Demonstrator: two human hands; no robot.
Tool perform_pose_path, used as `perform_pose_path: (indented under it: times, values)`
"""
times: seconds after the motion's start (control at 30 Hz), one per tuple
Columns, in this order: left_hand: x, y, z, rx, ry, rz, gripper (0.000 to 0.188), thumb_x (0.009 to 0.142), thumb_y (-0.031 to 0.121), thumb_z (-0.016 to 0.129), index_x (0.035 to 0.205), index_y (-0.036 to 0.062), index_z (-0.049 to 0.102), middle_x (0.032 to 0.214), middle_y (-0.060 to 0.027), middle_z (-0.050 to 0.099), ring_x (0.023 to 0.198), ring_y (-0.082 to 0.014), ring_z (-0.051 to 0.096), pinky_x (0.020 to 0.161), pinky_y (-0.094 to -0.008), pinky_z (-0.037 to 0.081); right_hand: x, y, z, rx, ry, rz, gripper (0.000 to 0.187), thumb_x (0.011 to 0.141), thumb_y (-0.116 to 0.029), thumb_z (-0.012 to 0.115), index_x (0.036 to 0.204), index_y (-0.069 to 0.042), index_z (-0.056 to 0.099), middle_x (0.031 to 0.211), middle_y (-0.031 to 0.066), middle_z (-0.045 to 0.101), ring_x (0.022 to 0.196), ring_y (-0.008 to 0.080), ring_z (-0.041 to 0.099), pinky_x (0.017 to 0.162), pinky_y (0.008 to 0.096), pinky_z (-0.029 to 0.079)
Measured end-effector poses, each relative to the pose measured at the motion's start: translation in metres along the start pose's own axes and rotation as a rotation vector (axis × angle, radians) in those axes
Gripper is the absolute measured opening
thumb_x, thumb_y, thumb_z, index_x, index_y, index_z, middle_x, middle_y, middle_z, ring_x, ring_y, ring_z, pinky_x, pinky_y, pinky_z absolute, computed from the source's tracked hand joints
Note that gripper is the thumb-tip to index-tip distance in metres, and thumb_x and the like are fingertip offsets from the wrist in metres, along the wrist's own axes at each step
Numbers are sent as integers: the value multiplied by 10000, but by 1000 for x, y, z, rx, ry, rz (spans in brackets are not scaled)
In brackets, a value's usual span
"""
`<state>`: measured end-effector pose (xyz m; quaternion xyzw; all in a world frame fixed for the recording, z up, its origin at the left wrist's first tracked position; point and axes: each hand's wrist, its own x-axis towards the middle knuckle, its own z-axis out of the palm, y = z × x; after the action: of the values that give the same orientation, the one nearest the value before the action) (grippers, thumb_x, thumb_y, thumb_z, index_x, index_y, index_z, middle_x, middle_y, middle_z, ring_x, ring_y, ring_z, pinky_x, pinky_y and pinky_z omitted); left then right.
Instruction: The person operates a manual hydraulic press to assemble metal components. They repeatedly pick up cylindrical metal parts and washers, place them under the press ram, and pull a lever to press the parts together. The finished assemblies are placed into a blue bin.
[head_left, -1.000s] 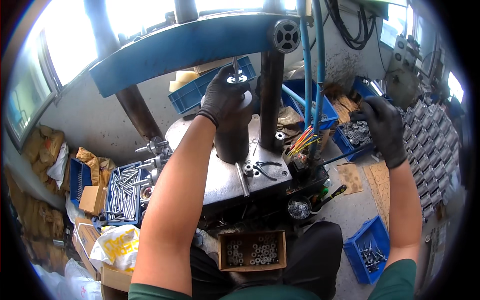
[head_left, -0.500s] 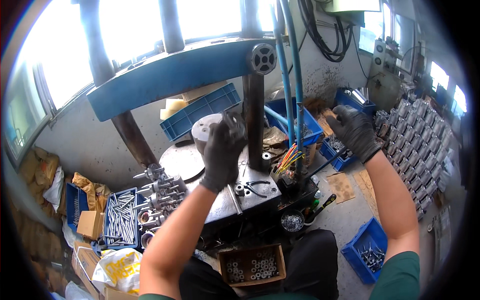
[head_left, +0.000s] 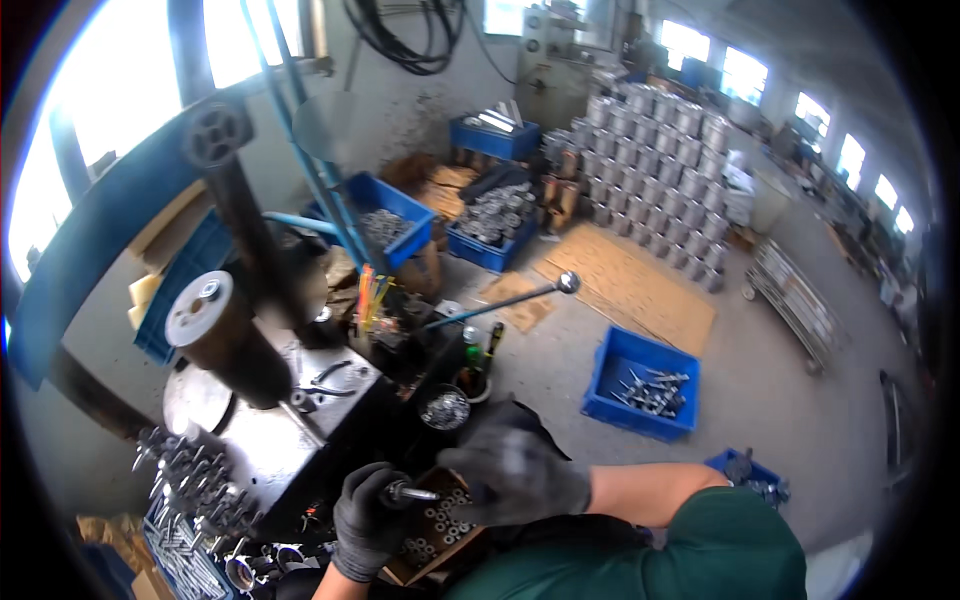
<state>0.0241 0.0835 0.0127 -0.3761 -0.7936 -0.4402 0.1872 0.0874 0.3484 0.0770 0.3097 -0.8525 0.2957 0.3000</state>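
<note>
At the lower middle, my left hand (head_left: pixel 368 522) in a dark grey glove is closed around a metal part with a short pin-like shaft (head_left: pixel 415 494). The part's body is mostly hidden by the fingers. My right hand (head_left: pixel 520 478), gloved too, is close by on the right, over the edge of a cardboard box (head_left: pixel 470 543) of small metal rings. Motion smears its fingers, so whether it holds anything is unclear. Left of the hands stands a blue press with a thick metal cylinder (head_left: pixel 230 340) above its steel table (head_left: pixel 265 455).
A lever with a ball knob (head_left: pixel 568 282) juts out beyond my hands. To the right, a blue bin (head_left: pixel 640 425) holds metal pins. Farther back are a bin of metal parts (head_left: pixel 490 250), stacked metal cylinders (head_left: pixel 660 170) and a cart (head_left: pixel 795 300). Shafted parts (head_left: pixel 195 480) cluster at the left.
The view has swung to the right. My left hand has come down from beside the press cylinder to the cardboard box. My right hand has moved from near the lever toward the left hand.
</note>
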Motion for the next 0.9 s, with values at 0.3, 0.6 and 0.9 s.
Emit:
perform_pose_path:
  times: [0.3,0.6,0.9]
  values:
    - [-23,15,11,12,-128,63,649,758,-17,895,1314,86,577,1257,-180,668,1046,-295,714,873,-386,617,-45,-8,41,577,36,451,288,977,-159,800,1223,-29,728,992,147,781,889,264,779,796,400,622]
    - [-32,-3,-34,-371,349,-535,475,935,53,749,1381,12,591,1270,-108,676,1039,-181,677,970,-328,554,-157,142,-45,868,753,1227,271,964,-162,730,1203,-35,747,845,17,670,680,113,612,666,301,555]
    - [-76,-30,-70,-882,845,-880,247,1030,201,746,1200,63,631,992,-77,694,799,-151,662,696,-281,555,-477,360,-90,611,1109,1725,390,985,-403,550,1152,-78,685,1273,174,714,979,345,703,787,521,572]
